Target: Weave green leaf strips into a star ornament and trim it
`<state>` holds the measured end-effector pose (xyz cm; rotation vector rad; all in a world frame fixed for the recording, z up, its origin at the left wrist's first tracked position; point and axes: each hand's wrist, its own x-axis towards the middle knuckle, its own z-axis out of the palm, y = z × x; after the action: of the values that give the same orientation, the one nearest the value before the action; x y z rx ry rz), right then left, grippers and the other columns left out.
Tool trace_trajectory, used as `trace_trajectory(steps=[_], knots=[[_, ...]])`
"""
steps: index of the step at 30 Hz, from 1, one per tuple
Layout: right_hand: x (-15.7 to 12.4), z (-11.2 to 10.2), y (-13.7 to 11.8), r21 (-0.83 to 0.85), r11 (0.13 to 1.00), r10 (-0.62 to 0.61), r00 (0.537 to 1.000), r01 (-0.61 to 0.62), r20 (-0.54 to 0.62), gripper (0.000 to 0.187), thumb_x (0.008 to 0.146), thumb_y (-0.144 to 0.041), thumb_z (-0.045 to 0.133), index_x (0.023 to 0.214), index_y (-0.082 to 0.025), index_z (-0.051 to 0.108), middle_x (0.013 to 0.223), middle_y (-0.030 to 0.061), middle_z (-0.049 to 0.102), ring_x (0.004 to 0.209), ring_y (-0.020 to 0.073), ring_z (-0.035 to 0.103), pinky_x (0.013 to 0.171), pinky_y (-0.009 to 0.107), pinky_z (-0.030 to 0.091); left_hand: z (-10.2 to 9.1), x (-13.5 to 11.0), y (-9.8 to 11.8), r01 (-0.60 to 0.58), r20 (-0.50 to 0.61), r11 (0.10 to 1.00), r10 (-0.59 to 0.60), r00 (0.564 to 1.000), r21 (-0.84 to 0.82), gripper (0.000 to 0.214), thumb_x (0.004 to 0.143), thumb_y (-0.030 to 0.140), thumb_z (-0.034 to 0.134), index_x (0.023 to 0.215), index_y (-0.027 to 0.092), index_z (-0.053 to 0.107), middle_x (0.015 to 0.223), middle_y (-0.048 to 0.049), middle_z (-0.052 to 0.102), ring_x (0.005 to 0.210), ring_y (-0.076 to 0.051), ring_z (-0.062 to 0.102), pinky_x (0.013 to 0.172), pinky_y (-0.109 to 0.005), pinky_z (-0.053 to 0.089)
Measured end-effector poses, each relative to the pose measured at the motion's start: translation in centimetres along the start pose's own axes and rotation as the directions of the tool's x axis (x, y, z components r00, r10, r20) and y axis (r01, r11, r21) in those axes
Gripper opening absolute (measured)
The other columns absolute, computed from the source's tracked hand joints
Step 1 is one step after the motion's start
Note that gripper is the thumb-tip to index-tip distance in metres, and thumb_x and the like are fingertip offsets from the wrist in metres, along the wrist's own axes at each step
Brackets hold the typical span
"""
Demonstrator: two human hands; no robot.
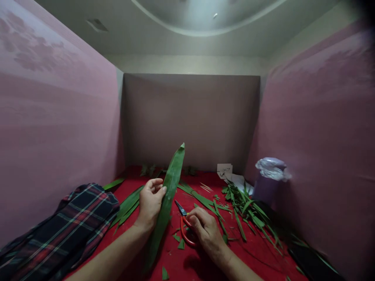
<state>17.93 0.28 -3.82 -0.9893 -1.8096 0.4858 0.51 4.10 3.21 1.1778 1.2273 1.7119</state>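
Note:
My left hand (151,201) pinches a long green leaf (172,173) by its edge between thumb and fingers. The leaf stands nearly upright, its pointed tip up and its lower end reaching down toward me. Just right of it, my right hand (205,228) is closed on a pair of scissors (183,230) with red handles. Their dark blades point up and left toward the leaf, apart from it. Small green leaf scraps (181,244) lie below the scissors.
A red cloth (117,238) covers the surface. More long leaves (129,205) lie at left, beside folded plaid fabric (88,218). Leaf trimmings (249,208) are heaped at right, near a purple bin (265,187) with a plastic liner. Thin sticks (206,187) and white paper (224,169) lie farther back.

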Motion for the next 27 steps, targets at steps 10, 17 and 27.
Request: trace_trajectory(steps=[10,17,27], knots=[[-0.3,0.2,-0.6,0.313,0.949,-0.003,0.993,-0.033,0.114,0.069,0.075,-0.076,0.029,0.085,-0.016,0.062,0.07,0.0029,0.058,0.065,0.0162,0.052,0.058,0.024,0.041,4.0,-3.2,0.6,0.057,0.089,0.994,-0.049,0.995,-0.091,0.023,0.058,0.027,0.056,0.081,0.023,0.051,0.074,-0.0035,0.06,0.062,-0.017,0.059,0.05,-0.026,0.046],[0.0,0.7,-0.6,0.577,0.791,0.118,0.975,-0.206,0.186,0.034,0.078,-0.049,0.058,0.08,-0.015,0.062,0.068,-0.0001,0.053,0.061,0.0123,0.046,0.056,0.022,0.037,4.1,-4.5,-2.1,0.112,0.086,0.984,-0.101,0.991,-0.14,0.018,0.056,0.019,0.055,0.074,0.022,0.053,0.072,-0.0027,0.061,0.064,-0.016,0.059,0.053,-0.026,0.046],[-0.5,0.5,-1.5,0.588,0.74,0.147,0.931,-0.327,0.333,0.034,0.069,-0.047,0.065,0.065,-0.013,0.064,0.055,-0.0029,0.043,0.049,0.0086,0.038,0.048,0.02,0.029,2.7,3.3,3.1,0.197,0.237,0.967,-0.155,0.959,-0.164,0.029,0.048,0.027,0.078,0.07,0.014,0.062,0.06,0.0001,0.061,0.05,-0.011,0.055,0.048,-0.022,0.041]])
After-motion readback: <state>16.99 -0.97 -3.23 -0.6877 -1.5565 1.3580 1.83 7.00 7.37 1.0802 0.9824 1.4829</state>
